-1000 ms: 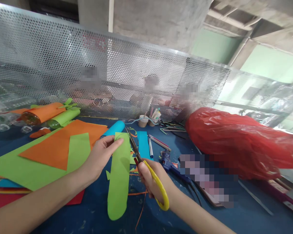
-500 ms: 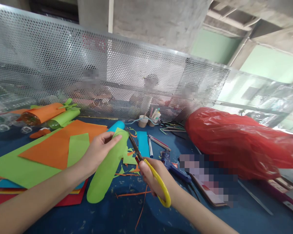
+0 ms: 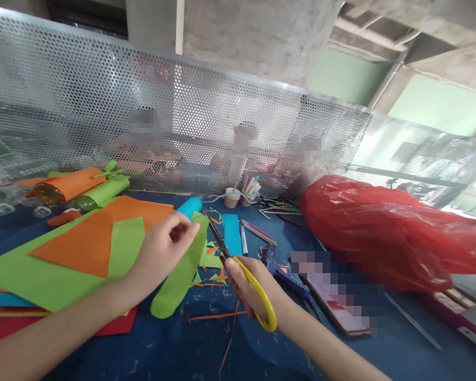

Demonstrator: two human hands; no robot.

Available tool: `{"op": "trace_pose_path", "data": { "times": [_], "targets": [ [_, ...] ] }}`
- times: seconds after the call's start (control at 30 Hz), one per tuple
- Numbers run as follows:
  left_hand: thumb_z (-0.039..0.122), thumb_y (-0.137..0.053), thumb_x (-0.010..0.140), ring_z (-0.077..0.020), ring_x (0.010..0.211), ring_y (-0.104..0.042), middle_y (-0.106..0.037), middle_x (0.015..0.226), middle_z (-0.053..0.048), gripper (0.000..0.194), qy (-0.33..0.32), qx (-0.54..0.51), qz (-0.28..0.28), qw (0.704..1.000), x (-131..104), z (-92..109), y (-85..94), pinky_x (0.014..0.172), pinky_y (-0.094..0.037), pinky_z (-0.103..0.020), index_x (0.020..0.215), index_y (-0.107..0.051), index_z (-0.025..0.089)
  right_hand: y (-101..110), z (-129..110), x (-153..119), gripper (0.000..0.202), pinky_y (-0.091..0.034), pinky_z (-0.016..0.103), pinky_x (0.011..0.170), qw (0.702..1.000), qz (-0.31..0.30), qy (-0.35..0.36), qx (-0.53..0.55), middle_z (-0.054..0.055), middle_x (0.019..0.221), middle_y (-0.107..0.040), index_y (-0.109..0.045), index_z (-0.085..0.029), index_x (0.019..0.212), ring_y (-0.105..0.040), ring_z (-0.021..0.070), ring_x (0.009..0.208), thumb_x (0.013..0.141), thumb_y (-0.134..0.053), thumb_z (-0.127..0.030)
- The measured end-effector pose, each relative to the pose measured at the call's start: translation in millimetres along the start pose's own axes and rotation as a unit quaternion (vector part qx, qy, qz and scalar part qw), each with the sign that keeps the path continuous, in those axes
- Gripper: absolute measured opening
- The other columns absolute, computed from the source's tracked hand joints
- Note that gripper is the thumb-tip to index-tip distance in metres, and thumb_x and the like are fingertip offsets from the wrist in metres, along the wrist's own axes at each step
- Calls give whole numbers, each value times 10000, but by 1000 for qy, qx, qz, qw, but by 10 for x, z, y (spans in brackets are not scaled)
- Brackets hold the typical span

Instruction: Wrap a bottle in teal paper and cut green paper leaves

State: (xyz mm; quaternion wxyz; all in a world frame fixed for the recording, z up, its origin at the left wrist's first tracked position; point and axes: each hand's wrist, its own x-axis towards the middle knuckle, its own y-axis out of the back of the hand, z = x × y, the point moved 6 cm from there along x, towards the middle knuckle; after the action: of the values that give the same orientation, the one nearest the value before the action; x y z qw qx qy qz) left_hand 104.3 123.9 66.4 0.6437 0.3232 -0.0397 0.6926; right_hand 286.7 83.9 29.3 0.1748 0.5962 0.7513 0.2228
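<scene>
My left hand (image 3: 167, 244) pinches the upper part of a long green paper piece (image 3: 178, 283) with rounded ends, which hangs down toward the blue table. My right hand (image 3: 252, 283) is closed round the yellow handle of the scissors (image 3: 262, 296). Their dark blades point up and left, just right of the green piece's top end, and look closed or nearly so. Green and orange scraps (image 3: 211, 259) lie between the two hands. Behind the green piece is a blue paper roll (image 3: 190, 205).
Orange and green sheets (image 3: 77, 238) are stacked at left, with paper-wrapped bottles (image 3: 75, 185) behind. To the right lie a blue glue gun (image 3: 287, 275), a phone (image 3: 341, 307) and a red plastic bag (image 3: 365, 233). Cups (image 3: 232, 197) stand before a perforated metal screen (image 3: 206, 121); people sit beyond.
The green piece has turned and shifted slightly to the right, and its lower end is a little higher. My left hand has changed its hold. The scissors have barely moved.
</scene>
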Motion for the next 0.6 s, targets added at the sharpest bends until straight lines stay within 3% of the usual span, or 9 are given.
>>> {"op": "trace_pose_path", "data": {
  "times": [0.1, 0.2, 0.27, 0.3, 0.4, 0.5, 0.6],
  "targets": [
    [569, -410, 888, -125, 439, -450, -439, 443, 43, 505, 79, -42, -187, 978, -183, 49, -294, 484, -337, -263, 581, -569, 201, 12, 17, 1, 543, -252, 198, 356, 1000, 6, -1, 9, -70, 444, -377, -426, -208, 646, -362, 68, 343, 878, -362, -696],
    [722, -278, 833, -135, 415, -511, -533, 457, 2, 666, 219, -148, -358, 896, -458, -57, -633, 450, -364, -252, 639, -600, 173, 3, 5, -11, 597, -258, 194, 334, 999, 1, 18, 26, -69, 437, -398, -438, -205, 661, -359, 65, 316, 848, -318, -759],
    [794, -231, 778, -136, 398, -515, -528, 459, 20, 707, 296, -215, -406, 838, -609, -148, -788, 414, -343, -228, 741, -581, 181, -7, -20, -28, 622, -256, 190, 316, 998, -1, 38, 45, -70, 436, -411, -442, -202, 670, -349, 61, 296, 829, -299, -787],
    [790, -256, 782, -138, 407, -522, -518, 476, 38, 676, 308, -244, -393, 831, -632, -180, -822, 410, -342, -221, 818, -572, 193, -12, -39, -40, 628, -255, 189, 310, 997, 1, 50, 56, -73, 430, -407, -441, -202, 673, -343, 60, 289, 820, -300, -797],
    [723, -383, 816, -135, 491, -545, -524, 620, 49, 538, 294, -314, -310, 848, -603, -205, -806, 441, -384, -221, 968, -540, 231, -21, -102, -79, 617, -258, 186, 310, 991, 10, 85, 102, -85, 408, -382, -440, -202, 686, -326, 61, 289, 814, -326, -795],
    [639, -496, 830, -150, 639, -566, -558, 789, 14, 432, 228, -330, -216, 890, -506, -126, -656, 556, -453, -257, 1004, -523, 244, -26, -141, -106, 593, -274, 190, 321, 980, 19, 114, 159, -91, 402, -365, -442, -203, 703, -323, 66, 302, 833, -335, -771],
    [519, -570, 847, -157, 723, -546, -570, 783, 5, 311, 143, -303, -152, 930, -414, -6, -482, 707, -460, -281, 951, -526, 230, -42, -162, -117, 592, -290, 195, 319, 970, 10, 140, 198, -96, 411, -356, -436, -206, 715, -324, 68, 301, 824, -337, -780]
  ]
}}
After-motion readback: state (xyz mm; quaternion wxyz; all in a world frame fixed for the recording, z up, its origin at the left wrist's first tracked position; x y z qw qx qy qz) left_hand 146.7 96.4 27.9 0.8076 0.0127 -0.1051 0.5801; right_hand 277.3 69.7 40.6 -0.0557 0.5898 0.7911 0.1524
